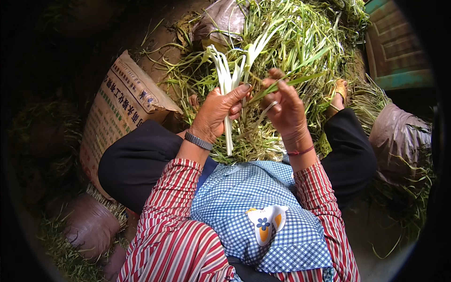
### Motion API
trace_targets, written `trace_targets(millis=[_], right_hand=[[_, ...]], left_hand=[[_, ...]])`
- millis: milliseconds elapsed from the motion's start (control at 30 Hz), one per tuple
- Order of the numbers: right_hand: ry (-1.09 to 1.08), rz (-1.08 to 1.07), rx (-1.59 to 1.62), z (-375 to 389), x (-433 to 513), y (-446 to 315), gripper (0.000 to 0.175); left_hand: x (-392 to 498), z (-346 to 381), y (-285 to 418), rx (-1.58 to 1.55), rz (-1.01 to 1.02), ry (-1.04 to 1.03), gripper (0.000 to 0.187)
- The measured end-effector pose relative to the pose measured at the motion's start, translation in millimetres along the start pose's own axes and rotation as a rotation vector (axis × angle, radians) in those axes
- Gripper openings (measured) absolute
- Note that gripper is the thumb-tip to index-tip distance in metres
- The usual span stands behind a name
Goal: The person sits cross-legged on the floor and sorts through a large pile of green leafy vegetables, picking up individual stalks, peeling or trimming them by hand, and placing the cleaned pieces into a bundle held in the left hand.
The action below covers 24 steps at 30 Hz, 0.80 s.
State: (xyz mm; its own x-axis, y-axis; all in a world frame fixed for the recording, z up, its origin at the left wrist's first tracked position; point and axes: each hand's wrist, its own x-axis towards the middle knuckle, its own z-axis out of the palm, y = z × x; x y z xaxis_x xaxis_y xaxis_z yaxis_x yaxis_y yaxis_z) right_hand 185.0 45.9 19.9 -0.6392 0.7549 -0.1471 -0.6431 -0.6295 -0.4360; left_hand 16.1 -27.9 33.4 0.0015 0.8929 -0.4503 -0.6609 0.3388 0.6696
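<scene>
My left hand (223,109), with a metal watch band at the wrist, is closed around a small bunch of long white stalks (229,77). The stalks stick out above the fist and below it. To its right, my right hand (283,105), with a ring and a red string bracelet, is slightly blurred and has green leaf blades (303,79) between its fingers. Withered strands hang below those fingers. Both hands are raised above my lap, close together but apart. Beyond them lies a large heap of long green leafy plants (299,38).
A printed woven sack (112,109) stands at the left by my knee. Wrapped bundles lie at the top (223,21), right (398,137) and lower left (91,225). A panelled wooden piece with green edges (398,42) is at upper right. A foot (340,93) rests beside the heap.
</scene>
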Motion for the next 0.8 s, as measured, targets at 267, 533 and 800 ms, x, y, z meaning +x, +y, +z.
trace_targets(millis=[267, 533, 800], right_hand=[[0.012, -0.175, -0.064, -50.5, -2.2, -64.4, 0.032], [0.539, -0.217, -1.393, -48.8, -26.0, -77.7, 0.031], [0.114, -0.269, -1.352, 17.5, -9.5, 6.8, 0.015]], left_hand=[[0.3, 1.4, -2.7, 0.053, 0.031, 0.008, 0.019], [1.0, -0.4, -2.8, 0.121, 0.059, 0.041, 0.019], [1.1, 1.2, -9.7, 0.217, 0.061, 0.054, 0.019]])
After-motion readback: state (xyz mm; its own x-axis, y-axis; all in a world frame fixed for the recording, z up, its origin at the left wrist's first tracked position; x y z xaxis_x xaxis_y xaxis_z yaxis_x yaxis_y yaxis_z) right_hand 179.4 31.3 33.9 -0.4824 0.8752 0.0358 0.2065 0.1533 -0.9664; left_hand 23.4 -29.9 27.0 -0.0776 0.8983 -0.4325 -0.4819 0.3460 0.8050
